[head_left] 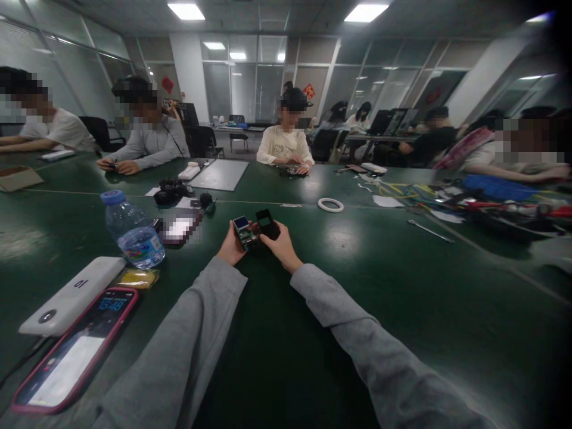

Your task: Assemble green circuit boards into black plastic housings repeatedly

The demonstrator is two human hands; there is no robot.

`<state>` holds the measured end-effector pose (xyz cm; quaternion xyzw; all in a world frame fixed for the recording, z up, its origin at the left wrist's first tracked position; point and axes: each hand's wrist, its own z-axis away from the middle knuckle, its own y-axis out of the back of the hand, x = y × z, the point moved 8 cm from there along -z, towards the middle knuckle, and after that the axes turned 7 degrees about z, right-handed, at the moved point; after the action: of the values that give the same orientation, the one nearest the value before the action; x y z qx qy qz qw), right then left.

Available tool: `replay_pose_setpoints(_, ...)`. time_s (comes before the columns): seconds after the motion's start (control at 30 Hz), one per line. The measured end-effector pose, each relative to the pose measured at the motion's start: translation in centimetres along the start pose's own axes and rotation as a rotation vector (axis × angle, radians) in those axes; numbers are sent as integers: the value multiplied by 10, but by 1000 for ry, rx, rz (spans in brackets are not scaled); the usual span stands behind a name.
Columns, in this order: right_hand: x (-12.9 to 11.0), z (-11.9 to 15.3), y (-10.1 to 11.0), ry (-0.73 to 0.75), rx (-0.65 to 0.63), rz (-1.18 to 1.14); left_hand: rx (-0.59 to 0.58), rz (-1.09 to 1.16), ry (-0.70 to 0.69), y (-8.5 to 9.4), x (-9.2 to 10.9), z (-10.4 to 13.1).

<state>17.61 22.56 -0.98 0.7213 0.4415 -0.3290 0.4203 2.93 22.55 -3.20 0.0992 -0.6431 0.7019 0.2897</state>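
circuit board markings: too small | cardboard box: cut off left | farther phone: pixelated | cables: blurred

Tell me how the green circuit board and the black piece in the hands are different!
The circuit board, in the left hand, has bare green parts showing; the black piece, in the right hand, looks plain and dark. The circuit board has a dark blue screen with a pale edge, while the black piece has a grayish-green rectangle. Both are small and held up above the green table.
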Motion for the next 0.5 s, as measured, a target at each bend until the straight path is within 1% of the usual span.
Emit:
replay_pose_setpoints(0.07,2,0,8,-48,34,-34,-8,12,-9,-1,1,0)
replay_pose_setpoints(0.13,8,-2,24,-105,80,-49,-4,20,-8,-2,1,1)
replay_pose_setpoints(0.2,16,-4,53,-145,145,-30,-9,30,0,-3,1,2)
replay_pose_setpoints(0.23,22,-5,74,-161,181,-11,-16,38,4,-4,1,2)
replay_pose_setpoints(0.27,28,-5,99,-180,219,9,-25,46,7,-4,1,3)
replay_pose_setpoints(0.3,36,-4,129,-206,264,47,-34,53,10,-4,1,3)
replay_pose_setpoints(0.33,45,0,163,-232,318,95,-41,59,11,-5,1,4)
replay_pose_setpoints(0.37,53,5,202,-263,376,149,-47,64,12,-5,1,4)
replay_pose_setpoints(0.4,61,14,245,-303,451,270,-49,68,16,-5,1,4)
replay_pose_setpoints(0.47,73,36,325,-356,554,364,-46,72,21,-5,1,5)
replay_pose_setpoints(0.5,77,48,361,-401,595,438,-43,72,22,-6,1,5)
